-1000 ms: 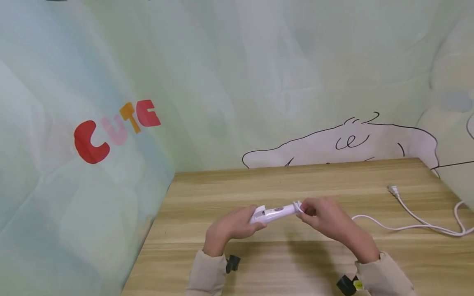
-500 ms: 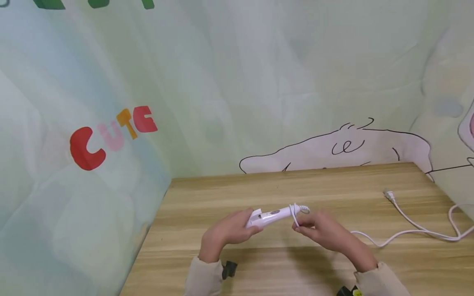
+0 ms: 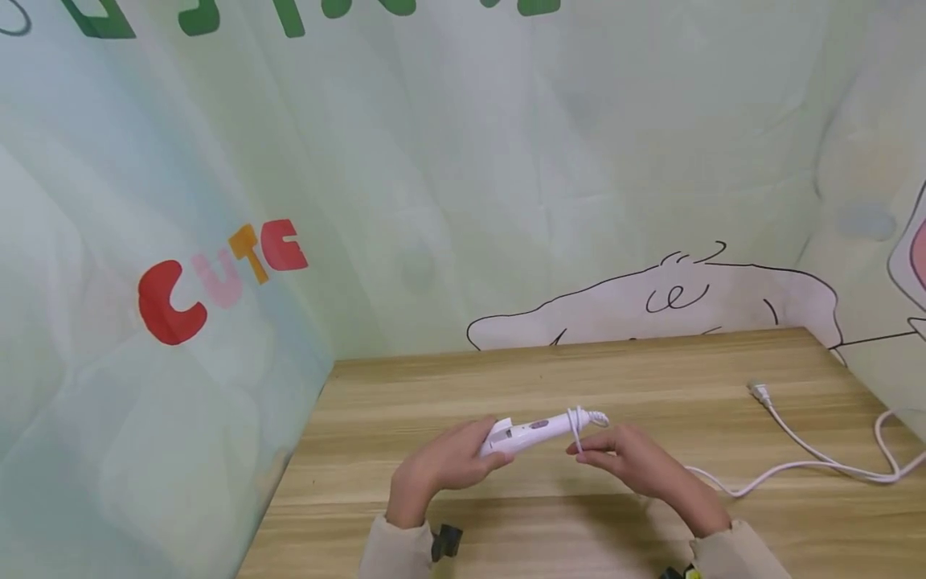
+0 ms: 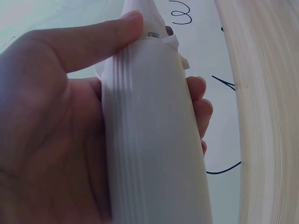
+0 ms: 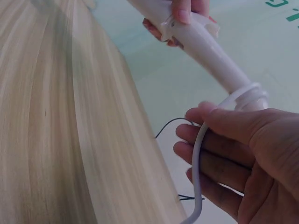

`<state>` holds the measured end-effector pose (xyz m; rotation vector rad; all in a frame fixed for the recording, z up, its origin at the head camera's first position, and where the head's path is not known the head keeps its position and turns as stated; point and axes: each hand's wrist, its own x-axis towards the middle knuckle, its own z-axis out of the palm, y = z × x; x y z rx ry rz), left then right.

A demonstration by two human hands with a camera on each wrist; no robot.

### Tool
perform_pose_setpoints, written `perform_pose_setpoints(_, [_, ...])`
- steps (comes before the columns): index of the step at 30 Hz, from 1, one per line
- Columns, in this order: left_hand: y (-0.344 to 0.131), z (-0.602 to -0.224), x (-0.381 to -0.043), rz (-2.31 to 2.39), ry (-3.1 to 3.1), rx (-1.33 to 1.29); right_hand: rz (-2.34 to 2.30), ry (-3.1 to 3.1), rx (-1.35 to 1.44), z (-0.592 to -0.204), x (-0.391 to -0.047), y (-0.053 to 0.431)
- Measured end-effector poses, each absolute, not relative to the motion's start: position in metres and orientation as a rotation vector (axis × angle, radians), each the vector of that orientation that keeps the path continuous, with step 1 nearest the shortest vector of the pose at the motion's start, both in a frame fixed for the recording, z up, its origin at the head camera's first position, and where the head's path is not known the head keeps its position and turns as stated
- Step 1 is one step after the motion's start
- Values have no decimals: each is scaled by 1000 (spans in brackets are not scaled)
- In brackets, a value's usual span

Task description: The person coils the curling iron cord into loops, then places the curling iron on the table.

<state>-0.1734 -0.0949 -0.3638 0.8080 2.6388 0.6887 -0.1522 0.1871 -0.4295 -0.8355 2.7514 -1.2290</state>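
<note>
My left hand point(image 3: 450, 465) grips a white hair styling iron point(image 3: 551, 430) by its wide, ridged end point(image 4: 154, 130), thumb along the top and fingers behind. The slimmer handle points right, raised over the table, with a small grey button panel on it. Near the handle's end, the white cord point(image 5: 198, 168) is wound around it in a few turns. My right hand point(image 3: 640, 462) pinches this cord between thumb and forefinger just below the handle. Its other fingers are loosely bent behind the cord in the right wrist view.
The cord's far part lies across the right of the wooden table point(image 3: 405, 386), with a two-pin plug point(image 3: 760, 393) toward the back right. A printed cloth backdrop point(image 3: 434, 177) stands behind and left of the table.
My right hand has moved from the handle's end to just below it, drawing a turn of cord around the handle. The coiled cord sleeve now shows. The left hand keeps its grip.
</note>
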Motion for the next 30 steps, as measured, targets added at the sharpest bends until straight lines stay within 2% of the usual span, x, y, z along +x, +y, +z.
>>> perform_pose_setpoints(8, [-102, -369, -165, 703, 2625, 853, -1344, 2653, -794, -441, -150, 183])
perform_pose_setpoints(16, [-93, -364, -176, 756, 2590, 998, -1371, 2724, -730, -437, -155, 194])
perform_pose_setpoints(20, [-92, -360, -176, 742, 2582, 996, -1365, 2738, -752, -435, -157, 197])
perform_pose_setpoints(30, [-97, -356, -171, 716, 2579, 957, -1311, 2762, -551, -423, -162, 197])
